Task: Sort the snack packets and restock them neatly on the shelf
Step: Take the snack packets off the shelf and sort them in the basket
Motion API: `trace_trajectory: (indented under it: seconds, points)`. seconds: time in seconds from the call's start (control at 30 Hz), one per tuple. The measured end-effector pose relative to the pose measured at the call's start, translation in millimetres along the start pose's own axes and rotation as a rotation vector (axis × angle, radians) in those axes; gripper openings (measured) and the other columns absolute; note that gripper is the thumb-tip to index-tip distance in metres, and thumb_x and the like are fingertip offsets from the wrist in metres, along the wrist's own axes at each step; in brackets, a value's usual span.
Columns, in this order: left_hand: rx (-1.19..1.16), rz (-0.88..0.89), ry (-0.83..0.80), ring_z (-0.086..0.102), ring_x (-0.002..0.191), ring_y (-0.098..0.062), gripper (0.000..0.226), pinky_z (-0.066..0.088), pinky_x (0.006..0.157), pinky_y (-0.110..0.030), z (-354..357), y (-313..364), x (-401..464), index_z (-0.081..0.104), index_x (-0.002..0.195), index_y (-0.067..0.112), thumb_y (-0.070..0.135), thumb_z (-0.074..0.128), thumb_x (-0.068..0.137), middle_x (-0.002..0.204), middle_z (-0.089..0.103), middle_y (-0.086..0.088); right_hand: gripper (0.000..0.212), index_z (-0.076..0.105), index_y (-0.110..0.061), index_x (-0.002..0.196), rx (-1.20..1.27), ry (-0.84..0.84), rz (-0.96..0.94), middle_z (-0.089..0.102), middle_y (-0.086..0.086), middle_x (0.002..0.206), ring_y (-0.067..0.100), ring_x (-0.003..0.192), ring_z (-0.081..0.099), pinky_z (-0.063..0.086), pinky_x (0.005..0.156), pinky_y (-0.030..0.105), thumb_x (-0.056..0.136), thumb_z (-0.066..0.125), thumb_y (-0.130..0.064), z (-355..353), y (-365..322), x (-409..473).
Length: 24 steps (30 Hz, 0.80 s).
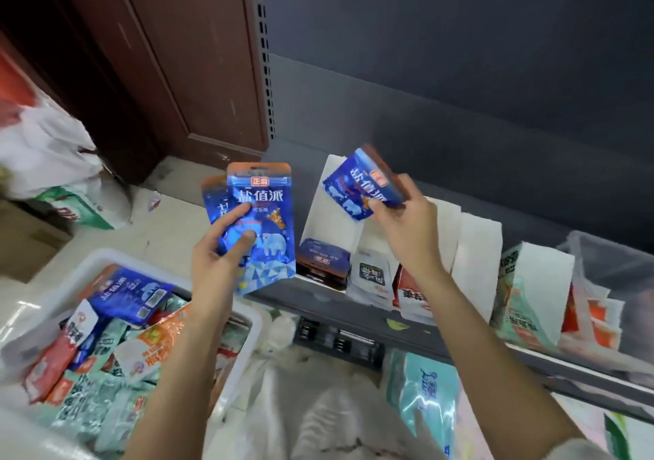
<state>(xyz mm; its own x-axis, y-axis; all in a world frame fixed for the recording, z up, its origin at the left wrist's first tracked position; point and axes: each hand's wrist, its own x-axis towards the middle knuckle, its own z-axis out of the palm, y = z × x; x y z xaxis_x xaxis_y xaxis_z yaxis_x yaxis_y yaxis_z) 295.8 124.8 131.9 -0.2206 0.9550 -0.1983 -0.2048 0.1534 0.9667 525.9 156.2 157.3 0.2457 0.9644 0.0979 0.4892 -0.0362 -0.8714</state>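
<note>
My left hand (221,247) grips two blue snack packets (263,212) upright, one behind the other, over the gap between basket and shelf. My right hand (407,217) pinches another blue packet (357,185), tilted, above the shelf's left end. Below it a stack of the same blue packets (323,256) lies in a white divider (332,208) on the grey shelf (283,295). A white basket (249,321) at lower left holds several mixed packets, with one blue packet (127,293) on top.
Further right along the shelf stand white, red and green packets (531,293) between dividers. A teal packet (428,396) and white plastic bags lie on the floor below. A brown door (177,52) and bags (46,148) are at the left.
</note>
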Motion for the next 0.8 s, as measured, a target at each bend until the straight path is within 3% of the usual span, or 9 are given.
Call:
trace_trajectory:
  seconds: [0.1,0.17,0.23,0.3,0.4,0.47,0.57,0.67,0.8]
  points:
    - [-0.047,-0.009,0.012,0.069,0.091,-0.016,0.039,0.058,0.071,-0.029,3,-1,1,0.064,0.116,0.022,-0.003,0.059,0.087,0.107,0.069,-0.003,0.023,0.055,-0.015,0.110,-0.382,-0.163,-0.179,0.069,0.004,0.110,0.019,0.093,0.068,0.048,0.064,0.017,0.090,0.063,-0.024,19,15,-9]
    - [-0.072,-0.005,0.000,0.068,0.095,-0.018,0.041,0.059,0.075,-0.033,5,2,2,0.063,0.117,0.025,-0.003,0.059,0.087,0.110,0.069,-0.001,0.016,0.057,-0.020,0.108,-0.561,-0.268,-0.270,0.069,-0.001,0.107,0.017,0.092,0.066,0.046,0.069,0.019,0.093,0.058,-0.024,25,22,-17]
    - [-0.083,0.012,-0.012,0.068,0.096,-0.017,0.042,0.059,0.074,-0.034,6,7,4,0.062,0.117,0.027,-0.002,0.060,0.087,0.112,0.068,-0.001,0.021,0.061,-0.022,0.112,-0.652,-0.375,-0.293,0.062,-0.003,0.122,0.017,0.115,0.055,0.043,0.087,0.026,0.094,0.052,-0.027,26,29,-22]
    - [-0.074,0.037,-0.034,0.069,0.096,-0.016,0.042,0.058,0.070,-0.031,6,12,6,0.062,0.116,0.028,-0.002,0.060,0.087,0.114,0.067,-0.001,0.029,0.062,-0.023,0.121,-0.694,-0.486,-0.273,0.051,-0.004,0.139,0.015,0.137,0.031,0.031,0.108,0.033,0.096,0.048,-0.028,24,33,-25]
    - [-0.039,0.098,-0.122,0.068,0.097,-0.013,0.043,0.058,0.073,-0.029,8,22,9,0.060,0.117,0.028,-0.003,0.060,0.087,0.114,0.068,0.004,0.035,0.057,-0.023,0.129,-0.661,-0.610,-0.207,0.047,-0.007,0.142,0.011,0.141,0.017,0.021,0.115,0.033,0.099,0.038,-0.021,17,33,-23]
    - [0.001,0.161,-0.221,0.065,0.105,-0.013,0.048,0.056,0.079,-0.029,12,29,14,0.060,0.117,0.032,-0.002,0.065,0.084,0.116,0.066,0.010,0.034,0.057,-0.023,0.127,-0.305,-0.517,-0.041,0.054,-0.005,0.134,0.010,0.134,0.034,0.032,0.108,0.025,0.100,0.039,-0.014,12,19,-21]
    - [0.078,0.226,-0.398,0.062,0.108,-0.016,0.050,0.054,0.083,-0.032,26,38,25,0.061,0.111,0.038,0.002,0.070,0.078,0.122,0.063,0.006,0.020,0.060,-0.018,0.114,0.388,-0.339,0.192,0.068,0.000,0.106,0.010,0.095,0.065,0.051,0.075,0.019,0.095,0.053,-0.017,5,-23,-13]
    - [0.079,0.237,-0.556,0.064,0.102,-0.012,0.044,0.053,0.079,-0.027,47,41,36,0.058,0.112,0.027,-0.002,0.067,0.081,0.117,0.063,0.007,0.012,0.061,-0.016,0.097,0.430,-0.232,0.178,0.070,0.000,0.085,0.003,0.066,0.067,0.049,0.051,0.018,0.087,0.065,-0.011,0,-44,-1]
    - [0.031,0.184,-0.536,0.061,0.104,-0.009,0.037,0.051,0.084,-0.024,67,36,60,0.059,0.109,0.025,-0.004,0.047,0.091,0.116,0.064,0.011,0.015,0.065,-0.012,0.102,0.392,0.046,0.115,0.069,0.003,0.078,0.011,0.062,0.065,0.052,0.055,0.026,0.087,0.067,-0.012,-27,-32,12]
